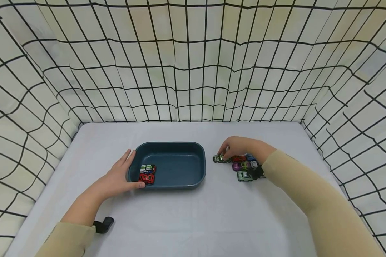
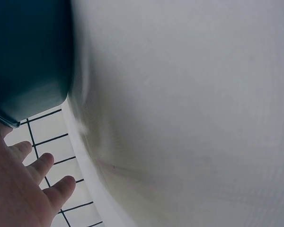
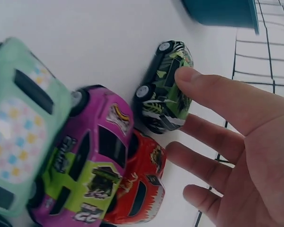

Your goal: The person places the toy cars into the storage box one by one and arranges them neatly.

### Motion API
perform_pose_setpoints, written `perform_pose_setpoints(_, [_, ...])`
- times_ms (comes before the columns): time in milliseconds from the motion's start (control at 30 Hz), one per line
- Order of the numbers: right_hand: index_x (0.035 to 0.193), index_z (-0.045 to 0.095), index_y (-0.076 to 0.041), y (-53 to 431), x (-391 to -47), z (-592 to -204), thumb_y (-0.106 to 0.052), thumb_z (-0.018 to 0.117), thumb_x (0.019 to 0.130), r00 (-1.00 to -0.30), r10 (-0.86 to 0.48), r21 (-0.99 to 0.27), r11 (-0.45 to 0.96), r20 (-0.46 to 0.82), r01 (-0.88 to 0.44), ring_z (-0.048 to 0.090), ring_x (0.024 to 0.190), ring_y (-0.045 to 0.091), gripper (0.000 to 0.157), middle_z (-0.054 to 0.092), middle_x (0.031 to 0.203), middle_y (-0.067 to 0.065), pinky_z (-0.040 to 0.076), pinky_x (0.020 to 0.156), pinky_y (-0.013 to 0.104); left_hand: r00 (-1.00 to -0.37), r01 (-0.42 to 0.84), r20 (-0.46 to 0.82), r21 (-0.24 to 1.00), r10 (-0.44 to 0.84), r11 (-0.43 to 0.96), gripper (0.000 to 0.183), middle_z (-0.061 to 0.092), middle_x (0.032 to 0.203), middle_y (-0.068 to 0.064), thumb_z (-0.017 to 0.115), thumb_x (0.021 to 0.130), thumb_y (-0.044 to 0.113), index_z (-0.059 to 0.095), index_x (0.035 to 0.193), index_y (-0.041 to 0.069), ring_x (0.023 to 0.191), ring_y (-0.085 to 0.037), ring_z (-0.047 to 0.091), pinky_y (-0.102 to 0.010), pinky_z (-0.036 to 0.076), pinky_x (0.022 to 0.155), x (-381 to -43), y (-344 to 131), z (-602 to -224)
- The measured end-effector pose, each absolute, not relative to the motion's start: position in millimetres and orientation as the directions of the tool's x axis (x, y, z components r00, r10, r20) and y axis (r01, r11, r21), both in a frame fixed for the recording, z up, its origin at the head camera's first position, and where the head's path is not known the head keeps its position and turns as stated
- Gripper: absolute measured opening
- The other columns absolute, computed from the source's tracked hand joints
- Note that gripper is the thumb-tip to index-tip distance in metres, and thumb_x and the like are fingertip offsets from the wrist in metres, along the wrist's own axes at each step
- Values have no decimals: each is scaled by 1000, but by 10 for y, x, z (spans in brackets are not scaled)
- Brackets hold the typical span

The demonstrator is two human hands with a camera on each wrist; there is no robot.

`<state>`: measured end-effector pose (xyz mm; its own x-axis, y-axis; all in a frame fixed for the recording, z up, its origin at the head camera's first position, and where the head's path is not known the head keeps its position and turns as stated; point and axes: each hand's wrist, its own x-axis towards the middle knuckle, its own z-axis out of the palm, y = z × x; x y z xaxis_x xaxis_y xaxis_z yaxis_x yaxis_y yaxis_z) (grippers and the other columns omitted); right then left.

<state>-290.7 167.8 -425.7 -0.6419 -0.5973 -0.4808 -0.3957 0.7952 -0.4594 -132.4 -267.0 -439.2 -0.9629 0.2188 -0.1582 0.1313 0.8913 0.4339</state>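
My right hand (image 1: 239,145) pinches a green patterned toy car (image 3: 166,87) between thumb and fingers, at the left end of a cluster of toy cars. Close by it in the right wrist view are a red car (image 3: 143,191), a purple and lime car (image 3: 97,151) and a mint car (image 3: 26,118) with a dotted roof. My left hand (image 1: 117,176) rests against the left end of a dark teal tray (image 1: 180,167), fingers spread along its rim and thumb at the front corner. Inside the tray's left side lie a red car (image 1: 147,179) and a green-and-white car (image 1: 148,169).
A blue car (image 1: 250,157) is partly hidden behind my right wrist. White cloth covers the table (image 1: 167,221). White walls with a black grid netting (image 1: 193,76) enclose its back and sides. A black wrist device (image 1: 104,225) sticks out by my left sleeve.
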Motion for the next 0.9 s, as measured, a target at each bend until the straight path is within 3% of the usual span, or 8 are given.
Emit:
perform_pose_setpoints(133, [119, 73, -23, 1668, -2844, -4249, -23, 74, 90, -647, -609, -450, 787, -458, -422, 60, 99, 14, 29, 68, 112, -6, 50, 90, 36, -962, 132, -160, 438, 222, 889, 125, -1, 164, -22, 74, 77, 65, -2, 160, 10, 143, -55, 12, -75, 26, 103, -1326, -2676, -4395])
perform_pose_setpoints(500, [125, 71, -25, 1649, -2786, -4239, -22, 75, 89, -634, -640, -437, 765, -435, -473, 59, 93, 15, 36, 68, 107, -7, 51, 78, 32, -961, 135, -161, 439, 226, 888, 125, 0, 164, -22, 74, 77, 65, -1, 160, 9, 143, -55, 12, -75, 26, 103, -1328, -2672, -4387])
perform_pose_setpoints(900, [127, 70, -22, 1611, -2764, -4206, -22, 73, 90, -620, -654, -448, 754, -434, -481, 63, 99, 14, 37, 70, 109, -3, 54, 84, 33, -961, 136, -157, 445, 226, 885, 123, 1, 164, -22, 75, 78, 62, 1, 160, 8, 144, -55, 12, -74, 26, 104, -1317, -2668, -4364])
